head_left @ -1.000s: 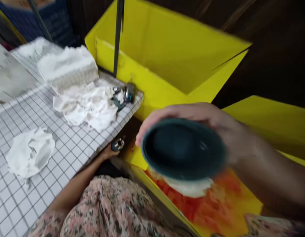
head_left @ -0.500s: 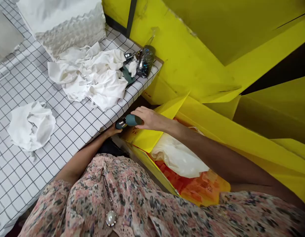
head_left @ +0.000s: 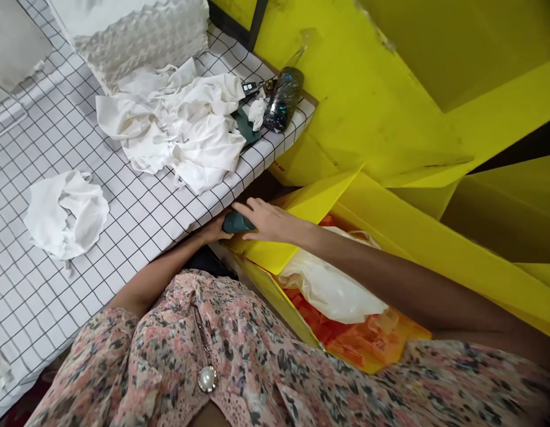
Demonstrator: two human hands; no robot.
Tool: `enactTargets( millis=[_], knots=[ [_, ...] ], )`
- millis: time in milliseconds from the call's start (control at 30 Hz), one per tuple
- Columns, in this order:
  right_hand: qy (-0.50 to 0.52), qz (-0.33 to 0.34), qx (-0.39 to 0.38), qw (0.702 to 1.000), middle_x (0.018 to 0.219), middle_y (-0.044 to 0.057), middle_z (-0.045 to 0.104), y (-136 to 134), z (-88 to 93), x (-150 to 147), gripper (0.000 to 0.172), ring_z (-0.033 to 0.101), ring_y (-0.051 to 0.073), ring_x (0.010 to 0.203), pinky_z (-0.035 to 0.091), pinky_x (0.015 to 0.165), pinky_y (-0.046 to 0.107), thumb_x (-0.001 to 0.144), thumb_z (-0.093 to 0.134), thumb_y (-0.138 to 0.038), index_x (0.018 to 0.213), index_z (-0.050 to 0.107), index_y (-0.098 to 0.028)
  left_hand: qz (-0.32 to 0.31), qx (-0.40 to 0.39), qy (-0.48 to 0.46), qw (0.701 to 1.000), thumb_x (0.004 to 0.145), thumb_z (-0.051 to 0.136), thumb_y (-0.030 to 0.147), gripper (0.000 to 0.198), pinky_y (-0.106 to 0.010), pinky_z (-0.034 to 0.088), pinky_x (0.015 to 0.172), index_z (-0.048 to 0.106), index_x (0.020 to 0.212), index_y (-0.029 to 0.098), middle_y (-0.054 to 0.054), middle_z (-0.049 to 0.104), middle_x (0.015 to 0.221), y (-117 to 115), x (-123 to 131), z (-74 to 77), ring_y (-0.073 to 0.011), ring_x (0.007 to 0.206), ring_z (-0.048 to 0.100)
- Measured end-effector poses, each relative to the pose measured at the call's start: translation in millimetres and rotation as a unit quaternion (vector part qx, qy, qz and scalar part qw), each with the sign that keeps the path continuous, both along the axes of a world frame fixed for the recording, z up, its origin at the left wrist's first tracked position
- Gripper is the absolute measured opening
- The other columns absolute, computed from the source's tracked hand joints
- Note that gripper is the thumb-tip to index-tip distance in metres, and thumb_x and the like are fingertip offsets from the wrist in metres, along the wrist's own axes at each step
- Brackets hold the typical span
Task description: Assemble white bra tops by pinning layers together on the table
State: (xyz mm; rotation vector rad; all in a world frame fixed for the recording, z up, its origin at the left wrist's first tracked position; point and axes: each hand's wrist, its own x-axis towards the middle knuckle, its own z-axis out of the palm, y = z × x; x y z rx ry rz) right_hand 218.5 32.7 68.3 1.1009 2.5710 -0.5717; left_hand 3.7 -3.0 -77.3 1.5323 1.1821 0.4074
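Just beyond the table edge, a dark teal flask lies between my two hands. My left hand is closed around its left end, partly hidden by the edge of the cloth. My right hand grips the flask's lid end from the right, with fingers above and below it. No metal neck shows between lid and body now. Below my right forearm, a white plastic bag sits on orange-red packets in a yellow box.
On the checked tablecloth lie a heap of white cloth pieces, a separate white piece, a dark shiny bottle and keys. Tall yellow panels rise behind the table corner.
The lid and flask body have come together, covering the shiny metal neck seen before. My right hand has shifted its fingers on the lid. The view has moved slightly.
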Motion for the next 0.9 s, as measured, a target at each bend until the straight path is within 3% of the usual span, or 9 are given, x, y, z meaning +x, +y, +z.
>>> enactTargets(
  millis=[233,467,667,767,833,900],
  knots=[
    [-0.025,-0.006,-0.006,1.000,0.124,0.023,0.072,-9,13.0,1,0.050,0.074,0.037,0.110,0.054,0.090,0.040,0.111,0.057,-0.047,0.146,0.057,-0.012,-0.034,0.033,0.000,0.999,0.070,0.086,0.016,0.077,-0.046,0.057,0.117,0.061,0.143,0.016,-0.014,0.072,0.145,0,10,0.9,-0.0334,0.132,0.070],
    [-0.036,0.010,-0.005,0.999,0.125,0.023,0.072,-14,13.3,10,0.067,0.074,0.037,0.108,0.055,0.086,0.040,0.110,0.055,-0.053,0.163,0.045,-0.013,-0.050,0.047,-0.003,0.998,0.066,0.090,0.015,0.078,-0.049,0.054,0.121,0.066,0.140,0.016,-0.016,0.072,0.146,-1,17,-2.8,-0.0375,0.138,0.069],
    [-0.016,0.008,-0.022,1.000,0.122,0.022,0.071,-13,13.1,15,0.059,0.075,0.037,0.105,0.056,0.086,0.041,0.111,0.052,-0.042,0.163,0.047,-0.014,-0.055,0.051,-0.003,0.997,0.068,0.088,0.015,0.073,-0.047,0.056,0.119,0.068,0.139,0.016,-0.014,0.075,0.142,-4,19,0.2,-0.0368,0.133,0.071],
    [-0.006,0.011,-0.027,1.000,0.128,0.024,0.068,-13,12.1,17,0.070,0.074,0.038,0.110,0.058,0.090,0.044,0.110,0.055,-0.046,0.170,0.039,-0.013,-0.055,0.047,-0.001,0.997,0.067,0.090,0.014,0.074,-0.048,0.055,0.119,0.068,0.138,0.017,-0.014,0.074,0.142,-3,19,0.7,-0.0371,0.134,0.070],
    [0.007,0.017,-0.051,0.999,0.139,0.024,0.065,-16,10.4,16,0.069,0.073,0.039,0.116,0.057,0.096,0.046,0.105,0.062,-0.041,0.168,0.044,-0.019,-0.054,0.046,-0.003,0.998,0.067,0.090,0.013,0.074,-0.047,0.054,0.121,0.068,0.138,0.017,-0.013,0.074,0.144,-3,19,0.9,-0.0365,0.136,0.069],
    [0.007,-0.030,-0.083,0.996,0.134,0.022,0.069,-18,8.0,14,0.059,0.075,0.037,0.113,0.056,0.095,0.044,0.105,0.060,-0.041,0.159,0.052,-0.018,-0.051,0.047,-0.007,0.998,0.068,0.089,0.011,0.074,-0.047,0.054,0.120,0.068,0.138,0.017,-0.013,0.074,0.144,-4,19,2.2,-0.0355,0.136,0.069]
  ],
)
